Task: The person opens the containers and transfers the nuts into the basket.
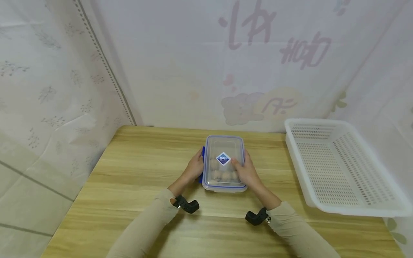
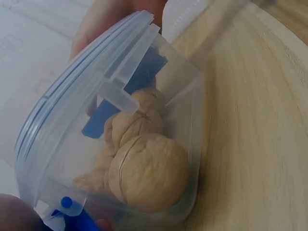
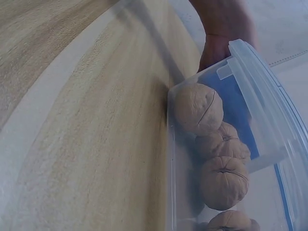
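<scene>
- Both hands grip a clear rectangular plastic container [image 2: 180, 120] at the pale wooden bench's [image 1: 155, 154] middle: left hand [image 1: 194, 167] curled round its left side, right hand [image 1: 247, 173] its right, thumb on the blue-edged lid [image 1: 226, 146].
- Done: round tan walnuts [image 2: 150, 173] inside, lid on.
- Left, seemingly: fastening the jutting blue plastic latch [image 2: 80, 221]; the right side's fastening cannot be told.

Perhaps a home, printed hangings [image 1: 180, 71], wood-grain table [image 1: 135, 161]
</scene>
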`<state>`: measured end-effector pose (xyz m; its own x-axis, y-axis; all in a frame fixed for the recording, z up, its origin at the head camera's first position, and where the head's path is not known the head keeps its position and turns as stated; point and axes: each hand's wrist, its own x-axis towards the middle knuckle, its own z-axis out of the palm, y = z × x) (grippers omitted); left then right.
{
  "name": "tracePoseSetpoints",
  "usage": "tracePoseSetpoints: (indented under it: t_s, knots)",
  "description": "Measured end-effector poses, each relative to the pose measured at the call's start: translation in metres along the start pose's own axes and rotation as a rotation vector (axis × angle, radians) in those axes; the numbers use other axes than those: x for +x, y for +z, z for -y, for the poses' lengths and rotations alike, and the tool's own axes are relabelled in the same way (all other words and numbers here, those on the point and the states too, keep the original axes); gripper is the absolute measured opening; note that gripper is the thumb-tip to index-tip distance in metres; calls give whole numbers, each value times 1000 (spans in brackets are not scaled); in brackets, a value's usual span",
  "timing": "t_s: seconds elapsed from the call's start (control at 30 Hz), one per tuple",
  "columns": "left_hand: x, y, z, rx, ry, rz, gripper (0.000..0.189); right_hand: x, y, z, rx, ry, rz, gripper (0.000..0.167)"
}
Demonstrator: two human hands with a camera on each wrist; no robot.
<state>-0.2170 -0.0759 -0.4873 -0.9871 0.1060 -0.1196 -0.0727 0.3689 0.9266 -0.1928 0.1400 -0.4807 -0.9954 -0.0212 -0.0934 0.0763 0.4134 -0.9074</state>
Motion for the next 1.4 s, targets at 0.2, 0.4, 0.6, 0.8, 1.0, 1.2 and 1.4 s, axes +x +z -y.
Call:
tracePoseSetpoints:
  t_s: [0.2,0.4,0.6,0.8,1.0,1.2,1.4]
  knots:
    - [1,-4,-1,34,-51,33,46,-2,-2,1,7,30,4,76]
    - [6,-16,-10,151,-56,38,43,1,-8,4,54,82,47,76]
    - [7,-36,-21,141,-26,82,45,-1,-21,10,24,98,107,77]
    - [0,-49,-39,104,13,200,41,-6,-43,18,-138,87,129,67]
    - [-6,-48,-51,30,-58,327,52,-12,-54,24,-196,93,134,63]
    - [-12,-46,-55,18,-113,308,62,-15,-51,26,-130,113,170,56]
    - [-14,-43,-56,10,-130,273,65,-14,-48,26,-100,109,162,55]
